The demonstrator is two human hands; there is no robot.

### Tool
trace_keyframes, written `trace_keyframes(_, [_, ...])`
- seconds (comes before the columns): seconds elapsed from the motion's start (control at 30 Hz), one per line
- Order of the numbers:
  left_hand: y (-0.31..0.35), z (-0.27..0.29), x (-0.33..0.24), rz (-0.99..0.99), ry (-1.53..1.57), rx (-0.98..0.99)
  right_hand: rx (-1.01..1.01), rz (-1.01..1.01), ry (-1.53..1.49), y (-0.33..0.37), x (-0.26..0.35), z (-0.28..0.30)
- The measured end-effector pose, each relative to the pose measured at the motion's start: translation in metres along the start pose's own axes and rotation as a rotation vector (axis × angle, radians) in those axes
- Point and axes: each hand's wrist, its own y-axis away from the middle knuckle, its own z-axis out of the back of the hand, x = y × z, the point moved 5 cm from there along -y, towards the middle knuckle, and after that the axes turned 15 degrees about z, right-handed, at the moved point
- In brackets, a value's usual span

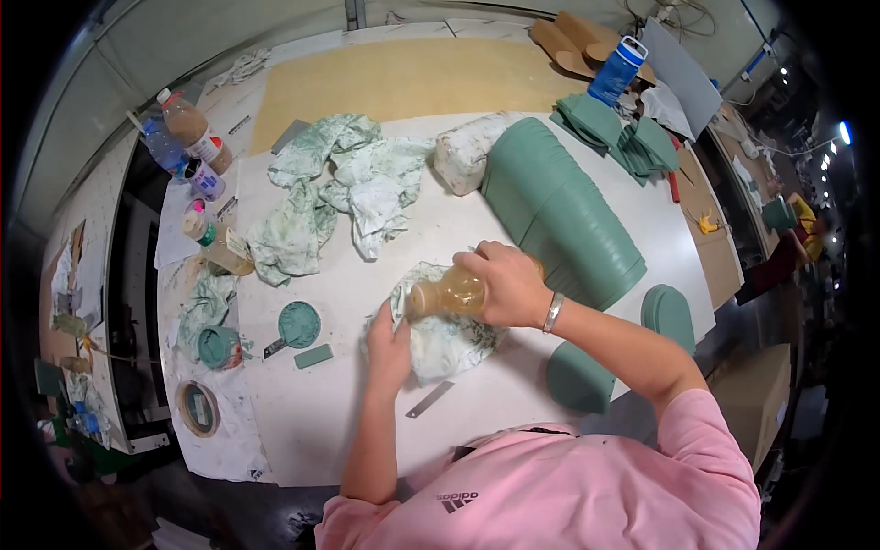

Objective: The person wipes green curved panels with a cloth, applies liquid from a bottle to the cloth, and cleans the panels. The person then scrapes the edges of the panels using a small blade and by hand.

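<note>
My right hand [509, 282] is wrapped round a clear plastic bottle [456, 293] of yellowish liquid. The bottle lies tilted almost level, its neck end toward my left. With my left hand [389, 346] I grip the edge of a green-stained white rag [438, 352], right by the bottle's neck. The rag spreads under the bottle on the white tabletop [321, 403]. Whether liquid is coming out, I cannot tell. Nearer to me lies a flat metal scraper blade [430, 400]. Left of my left hand are a small green block [313, 357] and a round lid of green paste [299, 324].
A long row of stacked green pieces [564, 215] lies beyond my right hand, beside a stained white block [469, 151]. Crumpled rags [316, 197] cover the far left. Another bottle [220, 240], a green-paste tub [218, 346] and a tape roll [197, 409] line the left edge.
</note>
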Motion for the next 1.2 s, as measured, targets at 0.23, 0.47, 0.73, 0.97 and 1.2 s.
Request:
trace_keyframes(0.23, [0.017, -0.018, 0.003, 0.146, 0.271, 0.251, 0.012, 0.091, 0.208, 0.018, 0.01, 0.0])
trace_keyframes(0.47, [0.023, -0.015, 0.006, 0.262, 0.444, 0.324, -0.045, 0.148, 0.382, 0.016, 0.011, 0.017])
trace_keyframes(0.73, [0.022, -0.013, 0.01, 0.247, 0.47, 0.374, 0.083, 0.094, 0.387, 0.012, 0.025, 0.019])
trace_keyframes(0.97, [0.034, 0.01, 0.004, 0.239, 0.315, 0.278, -0.222, 0.1, 0.052, 0.005, 0.011, 0.009])
trace_keyframes(1.2, [0.055, 0.086, -0.067, -0.035, 0.099, 0.021, -0.512, -0.132, -0.85, -0.02, -0.041, -0.028])
